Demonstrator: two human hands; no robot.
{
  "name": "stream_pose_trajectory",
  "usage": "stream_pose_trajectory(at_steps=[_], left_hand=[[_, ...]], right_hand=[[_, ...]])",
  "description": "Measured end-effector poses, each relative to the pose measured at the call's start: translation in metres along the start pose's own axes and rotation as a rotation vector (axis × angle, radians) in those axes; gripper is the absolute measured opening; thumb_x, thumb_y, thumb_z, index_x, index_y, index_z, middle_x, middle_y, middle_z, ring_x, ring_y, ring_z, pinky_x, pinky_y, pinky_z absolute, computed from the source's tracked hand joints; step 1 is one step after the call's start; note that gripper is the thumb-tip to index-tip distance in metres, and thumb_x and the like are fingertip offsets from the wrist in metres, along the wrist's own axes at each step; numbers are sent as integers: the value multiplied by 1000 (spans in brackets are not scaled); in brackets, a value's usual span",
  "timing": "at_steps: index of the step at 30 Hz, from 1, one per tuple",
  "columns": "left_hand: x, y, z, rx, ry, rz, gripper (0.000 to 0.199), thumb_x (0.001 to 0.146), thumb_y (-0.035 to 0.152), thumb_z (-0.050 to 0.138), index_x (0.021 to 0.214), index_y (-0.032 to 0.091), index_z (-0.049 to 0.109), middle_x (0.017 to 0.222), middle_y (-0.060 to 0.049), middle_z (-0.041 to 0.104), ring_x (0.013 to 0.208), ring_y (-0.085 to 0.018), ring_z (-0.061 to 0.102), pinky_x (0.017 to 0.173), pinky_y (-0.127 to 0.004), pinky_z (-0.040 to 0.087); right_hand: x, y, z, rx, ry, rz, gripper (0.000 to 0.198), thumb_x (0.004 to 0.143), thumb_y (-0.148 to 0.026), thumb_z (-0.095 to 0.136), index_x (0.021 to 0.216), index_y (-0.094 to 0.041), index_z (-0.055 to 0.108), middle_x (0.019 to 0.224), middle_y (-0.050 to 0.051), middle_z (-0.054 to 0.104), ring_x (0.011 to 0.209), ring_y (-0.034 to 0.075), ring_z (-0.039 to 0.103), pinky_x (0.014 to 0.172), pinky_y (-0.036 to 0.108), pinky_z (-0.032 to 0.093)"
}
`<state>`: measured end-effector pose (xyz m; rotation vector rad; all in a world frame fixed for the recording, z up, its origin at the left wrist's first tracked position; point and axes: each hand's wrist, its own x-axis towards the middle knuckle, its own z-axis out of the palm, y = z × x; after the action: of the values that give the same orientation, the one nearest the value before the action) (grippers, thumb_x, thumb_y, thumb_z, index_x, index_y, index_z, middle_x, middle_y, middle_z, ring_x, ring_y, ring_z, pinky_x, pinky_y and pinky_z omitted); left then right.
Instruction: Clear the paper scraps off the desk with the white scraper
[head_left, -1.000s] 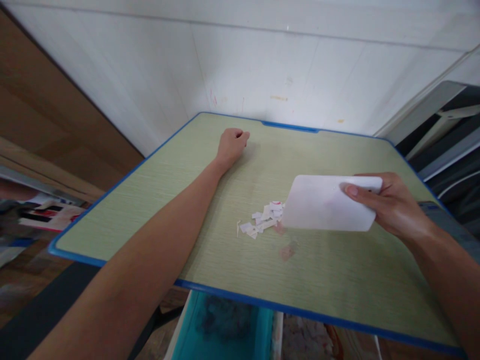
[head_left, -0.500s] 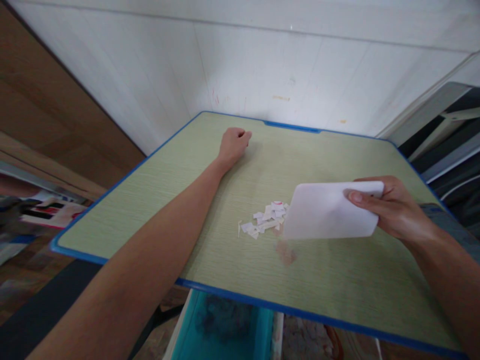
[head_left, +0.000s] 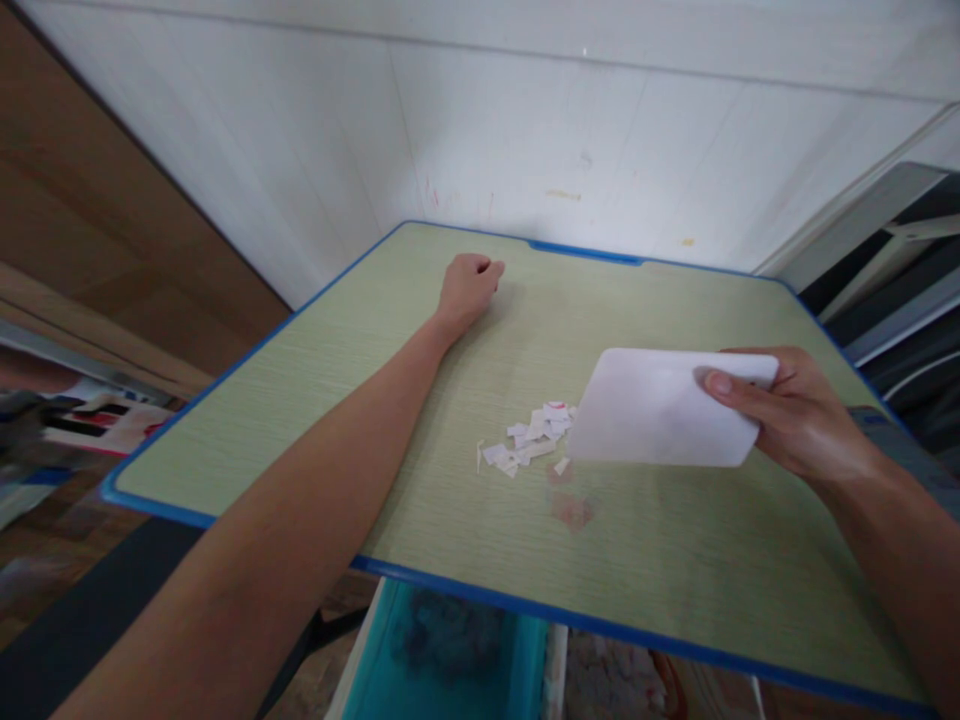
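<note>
My right hand (head_left: 795, 410) pinches the right end of a flat white scraper (head_left: 652, 415), a thin, smooth sheet with rounded corners, its thumb on the face toward me. The scraper is tilted over the table, and its left edge reaches the paper scraps. Those torn white paper scraps (head_left: 534, 437) lie in a small heap, one with a pink mark. Just below them, the tabletop has a reddish-brown stain (head_left: 572, 511). Toward the back of the table, my left hand (head_left: 469, 288) rests in a loose fist, apart from the scraps, with nothing visible in it.
The pale green table (head_left: 637, 570) has a blue rim and stands against a white wall (head_left: 495, 120). Under its front edge is a turquoise bin (head_left: 525, 660) with dark contents. A brown wooden panel (head_left: 112, 200) stands left; a grey folded frame (head_left: 870, 260) leans right.
My right hand has raised the scraper slightly and moved it a little to the right, uncovering more of the stain and a small scrap. My left hand has stayed still.
</note>
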<state>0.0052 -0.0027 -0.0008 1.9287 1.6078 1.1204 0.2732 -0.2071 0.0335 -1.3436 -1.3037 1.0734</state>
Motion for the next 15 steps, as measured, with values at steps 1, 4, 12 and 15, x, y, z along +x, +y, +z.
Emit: stream_pose_trajectory(at_steps=[1, 4, 12, 15], left_hand=[[0, 0, 0, 3, -2, 2, 31, 85, 30, 46, 56, 20, 46, 54, 0, 39, 64, -13, 42, 67, -29, 34], [0, 0, 0, 12, -6, 2, 30, 85, 31, 45, 57, 20, 47, 54, 1, 38, 65, -13, 42, 66, -29, 34], [0, -1, 1, 1, -1, -8, 30, 85, 29, 46, 57, 20, 47, 56, 0, 39, 65, -13, 42, 67, -29, 33], [1, -1, 1, -5, 3, -7, 30, 85, 28, 47, 55, 20, 46, 55, 0, 38, 65, -13, 41, 67, -29, 32]], right_hand=[[0, 0, 0, -15, -8, 5, 27, 66, -47, 88, 67, -21, 82, 53, -2, 66, 42, 9, 52, 38, 18, 38], [1, 0, -1, -59, -10, 16, 27, 68, -47, 88, 71, -20, 82, 57, -1, 68, 45, 9, 54, 40, 18, 40], [-1, -1, -1, -87, 18, 37, 34, 68, -50, 87, 72, -17, 80, 57, 0, 66, 45, 9, 53, 40, 19, 40], [-1, -2, -3, -82, 84, 16, 33, 68, -47, 88, 65, -16, 76, 52, -2, 60, 44, 7, 48, 39, 19, 35]])
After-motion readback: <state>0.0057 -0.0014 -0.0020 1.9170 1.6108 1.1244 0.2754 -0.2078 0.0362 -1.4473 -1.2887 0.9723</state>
